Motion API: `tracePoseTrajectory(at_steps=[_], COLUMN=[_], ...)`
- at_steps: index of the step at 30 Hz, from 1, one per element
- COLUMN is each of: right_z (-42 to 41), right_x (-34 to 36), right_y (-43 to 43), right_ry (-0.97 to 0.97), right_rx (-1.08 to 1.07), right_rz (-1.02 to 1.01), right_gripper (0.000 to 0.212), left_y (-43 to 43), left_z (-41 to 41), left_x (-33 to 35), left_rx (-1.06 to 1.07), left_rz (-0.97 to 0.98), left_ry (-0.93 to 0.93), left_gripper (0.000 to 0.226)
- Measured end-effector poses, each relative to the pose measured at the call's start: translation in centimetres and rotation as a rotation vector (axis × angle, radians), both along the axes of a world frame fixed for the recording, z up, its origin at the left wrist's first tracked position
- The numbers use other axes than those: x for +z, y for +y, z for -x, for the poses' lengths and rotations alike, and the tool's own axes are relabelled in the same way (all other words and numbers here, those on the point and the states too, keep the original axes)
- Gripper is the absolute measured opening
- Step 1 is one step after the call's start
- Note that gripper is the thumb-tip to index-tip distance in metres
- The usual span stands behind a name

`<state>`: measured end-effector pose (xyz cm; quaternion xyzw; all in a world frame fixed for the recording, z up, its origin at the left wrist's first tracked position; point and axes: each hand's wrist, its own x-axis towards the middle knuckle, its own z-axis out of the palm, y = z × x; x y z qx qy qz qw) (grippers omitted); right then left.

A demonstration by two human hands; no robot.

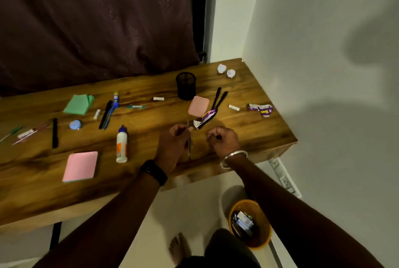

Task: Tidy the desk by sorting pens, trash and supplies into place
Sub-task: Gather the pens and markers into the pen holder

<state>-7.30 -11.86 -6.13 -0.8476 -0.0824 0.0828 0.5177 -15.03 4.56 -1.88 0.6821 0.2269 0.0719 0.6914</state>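
My left hand (172, 143) is closed on a thin pen (189, 151) that lies upright along the desk's front edge. My right hand (222, 140) hovers just to its right with fingers curled, and I see nothing in it. A purple wrapper (207, 116) lies right beyond both hands, across two black pens (219, 97). The black mesh pen holder (185, 85) stands further back. A second purple wrapper (260, 109) sits near the right edge. Two crumpled white papers (225, 70) lie in the far corner.
On the wooden desk (248, 129) lie a small pink pad (199, 106), an eraser (234, 107), a glue bottle (122, 144), a large pink pad (81, 166), green notes (78, 103) and more pens (106, 114). An orange bin (266, 238) holding trash stands on the floor at the right.
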Motion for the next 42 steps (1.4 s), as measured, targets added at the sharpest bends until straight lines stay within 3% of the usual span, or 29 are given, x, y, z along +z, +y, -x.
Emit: tracePoseTrajectory(at_steps=[8,11,15,20,24,27,31,33,35,37,40,42], right_z=[-13.5,-18.7,-23.7,-27.2,-28.7,-29.3,-29.8,-29.6,-29.3,-29.2,-29.6,-29.3], right_x=[0.0,-0.4,-0.7,-1.4,-2.2,-2.4,-3.4,-3.1,-2.2,-1.3,0.1,1.7], right_y=[-0.6,-0.7,-0.4,0.8,1.5,2.1,2.2,1.9,1.7,1.2,0.5,0.5], right_ry=[0.072,0.092,0.13,0.261,0.349,0.393,0.41,0.416,0.425,0.437,0.415,0.455], right_rx=[-0.188,-0.192,-0.124,-0.068,-0.055,-0.052,-0.066,-0.084,-0.112,-0.151,-0.118,-0.172], right_rz=[0.216,0.367,0.512,0.568,0.607,0.607,0.57,0.528,0.442,0.381,0.281,0.081], right_gripper=[0.006,0.021,0.035,0.035,0.049,0.047,0.029,0.029,0.034,0.037,0.038,0.031], left_y=[-0.6,-1.7,-2.5,-2.8,-2.1,-1.8,-2.2,-2.1,-2.5,-2.4,-2.0,-1.7], left_z=[-12.1,-17.4,-23.8,-29.7,-32.5,-33.5,-34.2,-34.7,-33.8,-33.3,-32.8,-31.8], left_x=[-0.5,-1.0,-3.2,-4.6,-6.5,-7.0,-8.3,-9.8,-7.1,-5.3,-4.1,-3.0], left_rx=[-0.095,-0.133,-0.173,-0.262,-0.323,-0.357,-0.418,-0.419,-0.439,-0.427,-0.351,-0.288], left_rz=[-0.167,-0.268,-0.447,-0.779,-0.903,-0.896,-0.929,-0.861,-0.823,-0.727,-0.539,-0.426], left_ry=[0.055,0.096,0.216,0.409,0.515,0.481,0.465,0.461,0.412,0.361,0.34,0.302], left_gripper=[0.011,0.009,0.029,0.02,0.037,0.042,0.031,0.023,0.017,0.012,0.024,0.026])
